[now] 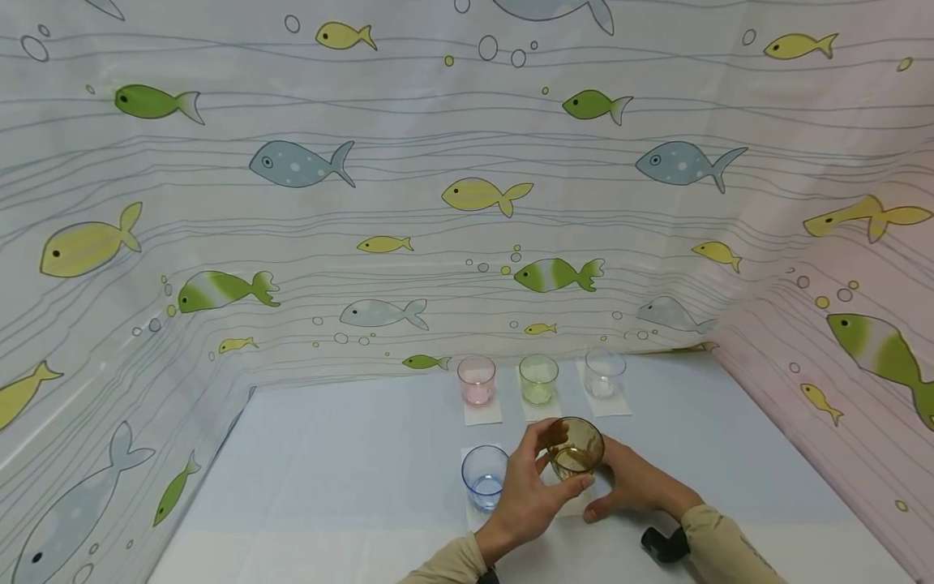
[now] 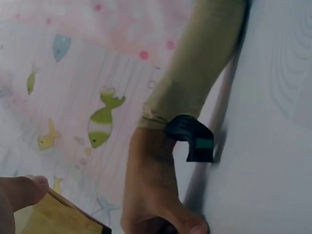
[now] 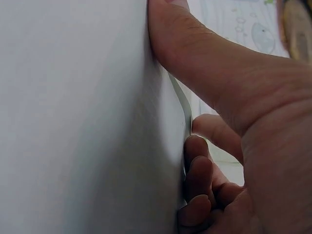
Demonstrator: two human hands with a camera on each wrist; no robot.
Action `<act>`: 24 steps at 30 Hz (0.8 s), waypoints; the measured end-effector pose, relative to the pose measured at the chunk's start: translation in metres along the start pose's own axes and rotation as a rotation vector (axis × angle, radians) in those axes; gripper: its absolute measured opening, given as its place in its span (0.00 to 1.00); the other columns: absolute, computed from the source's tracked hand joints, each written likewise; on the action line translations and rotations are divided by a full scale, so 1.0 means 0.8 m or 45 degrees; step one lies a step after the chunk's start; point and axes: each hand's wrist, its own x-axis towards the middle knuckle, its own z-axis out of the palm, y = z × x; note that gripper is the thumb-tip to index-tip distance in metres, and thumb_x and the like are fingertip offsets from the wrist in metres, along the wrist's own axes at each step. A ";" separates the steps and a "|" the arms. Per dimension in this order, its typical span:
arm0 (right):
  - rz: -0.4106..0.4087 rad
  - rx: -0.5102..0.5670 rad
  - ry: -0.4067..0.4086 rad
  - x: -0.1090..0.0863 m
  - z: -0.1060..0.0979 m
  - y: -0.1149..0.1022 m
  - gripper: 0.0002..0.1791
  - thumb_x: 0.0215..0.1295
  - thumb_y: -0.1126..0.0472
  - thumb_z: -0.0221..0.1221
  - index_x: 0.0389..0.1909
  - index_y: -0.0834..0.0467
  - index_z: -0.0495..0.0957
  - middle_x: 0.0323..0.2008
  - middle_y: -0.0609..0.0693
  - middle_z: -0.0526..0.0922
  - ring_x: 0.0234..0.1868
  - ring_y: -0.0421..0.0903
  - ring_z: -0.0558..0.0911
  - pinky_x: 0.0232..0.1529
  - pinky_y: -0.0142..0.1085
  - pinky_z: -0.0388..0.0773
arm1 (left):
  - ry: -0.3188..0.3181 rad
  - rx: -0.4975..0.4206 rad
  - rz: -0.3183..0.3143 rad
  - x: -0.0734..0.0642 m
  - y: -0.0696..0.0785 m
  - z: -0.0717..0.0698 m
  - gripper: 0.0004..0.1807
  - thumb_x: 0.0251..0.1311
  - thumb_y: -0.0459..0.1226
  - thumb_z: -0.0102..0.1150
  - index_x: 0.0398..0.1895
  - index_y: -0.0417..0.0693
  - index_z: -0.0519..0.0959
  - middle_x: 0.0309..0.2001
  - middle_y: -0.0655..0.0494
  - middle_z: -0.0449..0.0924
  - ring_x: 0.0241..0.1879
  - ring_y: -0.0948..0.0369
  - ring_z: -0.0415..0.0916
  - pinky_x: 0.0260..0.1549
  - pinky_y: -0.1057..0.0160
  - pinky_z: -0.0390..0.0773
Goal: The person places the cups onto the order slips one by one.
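Observation:
An amber glass (image 1: 576, 458) is tilted in my left hand (image 1: 525, 495), whose thumb and fingers grip its side. In the left wrist view, part of this glass (image 2: 61, 217) shows beside the left thumb. Low at the table, behind and right of the glass, is my right hand (image 1: 642, 478). Its thumb and curled fingers are at a thin white sheet (image 1: 572, 501), which lies below the glass. The right wrist view shows the sheet's edge (image 3: 184, 102) bowed up between thumb and fingertips. A blue glass (image 1: 485, 474) stands just left of my left hand.
In the back row stand a pink glass (image 1: 477, 381), a green glass (image 1: 538, 381) and a clear glass (image 1: 604, 375), each on a white sheet. A fish-printed curtain (image 1: 409, 276) closes the table's back and sides. A dark wrist device (image 1: 664, 545) sits by the right sleeve.

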 end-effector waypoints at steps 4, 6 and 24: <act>0.027 -0.009 0.004 0.000 0.000 0.000 0.59 0.42 0.43 0.85 0.73 0.61 0.67 0.72 0.59 0.75 0.75 0.67 0.70 0.75 0.70 0.61 | -0.009 0.036 -0.010 -0.003 -0.017 0.005 0.40 0.58 0.36 0.78 0.72 0.48 0.68 0.68 0.48 0.77 0.69 0.47 0.75 0.72 0.48 0.75; 0.052 -0.009 0.003 0.000 0.000 0.000 0.56 0.42 0.44 0.86 0.70 0.61 0.70 0.69 0.57 0.78 0.73 0.65 0.73 0.73 0.69 0.65 | -0.022 0.047 -0.024 -0.005 -0.025 0.007 0.40 0.59 0.37 0.78 0.73 0.49 0.68 0.68 0.50 0.77 0.69 0.48 0.75 0.72 0.48 0.74; 0.018 -0.168 -0.031 -0.001 -0.001 -0.001 0.36 0.43 0.40 0.84 0.53 0.48 0.86 0.46 0.41 0.73 0.52 0.38 0.73 0.60 0.37 0.76 | -0.028 0.046 -0.036 -0.007 -0.079 0.007 0.40 0.61 0.34 0.76 0.73 0.43 0.65 0.69 0.44 0.75 0.70 0.42 0.74 0.72 0.48 0.75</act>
